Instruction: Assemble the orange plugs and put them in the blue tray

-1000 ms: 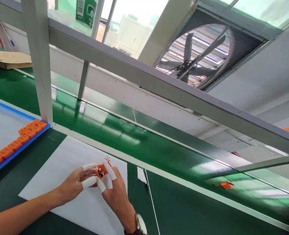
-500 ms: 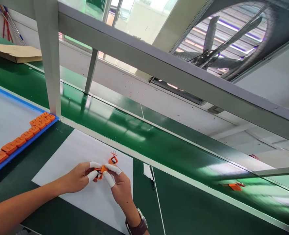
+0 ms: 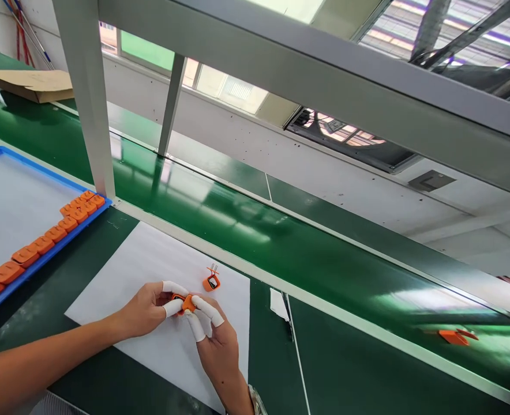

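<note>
Orange plug piece (image 3: 184, 302) above the white sheet (image 3: 151, 259) on our green bench (image 3: 345, 369), glossy conveyor belt (image 3: 281, 253) beyond, blue tray (image 3: 42, 262) at left, our left hand (image 3: 145, 308) and right hand (image 3: 220, 346) each with grip pinched tight on it, a second plug (image 3: 212, 281) lying near

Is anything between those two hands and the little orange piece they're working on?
Only the white fingertip covers. The left hand and right hand both pinch the orange piece above the white paper; the second orange piece lies apart, beyond them.

1 small orange part (image 3: 188, 301) (mostly covered) sits pinched over the white sheet (image 3: 151, 259).
</note>
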Demonstrator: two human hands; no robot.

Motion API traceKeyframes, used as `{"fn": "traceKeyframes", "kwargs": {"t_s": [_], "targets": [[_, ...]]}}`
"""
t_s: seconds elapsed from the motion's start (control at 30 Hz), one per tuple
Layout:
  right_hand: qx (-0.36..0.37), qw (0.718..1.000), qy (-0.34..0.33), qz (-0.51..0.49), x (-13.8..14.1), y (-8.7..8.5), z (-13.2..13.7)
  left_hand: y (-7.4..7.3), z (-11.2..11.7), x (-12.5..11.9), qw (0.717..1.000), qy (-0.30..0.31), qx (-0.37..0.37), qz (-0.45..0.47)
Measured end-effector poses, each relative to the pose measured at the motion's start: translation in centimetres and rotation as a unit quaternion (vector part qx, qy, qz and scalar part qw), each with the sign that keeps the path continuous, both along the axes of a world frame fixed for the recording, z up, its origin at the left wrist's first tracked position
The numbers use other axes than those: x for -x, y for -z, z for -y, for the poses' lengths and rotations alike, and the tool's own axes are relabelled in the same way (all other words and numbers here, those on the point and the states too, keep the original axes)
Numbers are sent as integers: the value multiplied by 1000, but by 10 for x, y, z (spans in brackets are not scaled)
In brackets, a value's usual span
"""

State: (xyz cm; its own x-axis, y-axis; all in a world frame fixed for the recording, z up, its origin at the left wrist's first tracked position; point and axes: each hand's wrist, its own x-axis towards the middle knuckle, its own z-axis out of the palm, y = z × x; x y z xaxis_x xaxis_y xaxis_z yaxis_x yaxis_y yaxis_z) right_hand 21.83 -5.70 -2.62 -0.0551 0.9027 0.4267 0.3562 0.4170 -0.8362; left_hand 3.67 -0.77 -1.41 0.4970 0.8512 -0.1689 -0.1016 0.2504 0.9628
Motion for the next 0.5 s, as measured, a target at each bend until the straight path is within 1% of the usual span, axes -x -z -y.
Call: {"fn": "traceKeyframes", "kwargs": {"t_s": [0.07, 0.13, 0.23, 0.33, 0.43, 0.5], "targets": [[-49, 998, -9, 44, 0, 1, -2, 0, -1, 0, 1000, -3, 21, 5], [-94, 992, -27, 75, 0, 1, -3, 0, -2, 1, 999, -27, 40, 0], [-132, 985, -47, 98, -1, 0, -5, -3, -4, 2, 996, -53, 71, 0], [-117, 988, -33, 93, -3, -2, -6, -9, -8, 6, 996, -24, 87, 12], [-100, 991, -24, 84, -4, -4, -6, -14, -11, 11, 997, 20, 68, 19], [-102, 991, -27, 85, -3, -4, -6, -15, -11, 12, 998, 45, 50, 16]]}}
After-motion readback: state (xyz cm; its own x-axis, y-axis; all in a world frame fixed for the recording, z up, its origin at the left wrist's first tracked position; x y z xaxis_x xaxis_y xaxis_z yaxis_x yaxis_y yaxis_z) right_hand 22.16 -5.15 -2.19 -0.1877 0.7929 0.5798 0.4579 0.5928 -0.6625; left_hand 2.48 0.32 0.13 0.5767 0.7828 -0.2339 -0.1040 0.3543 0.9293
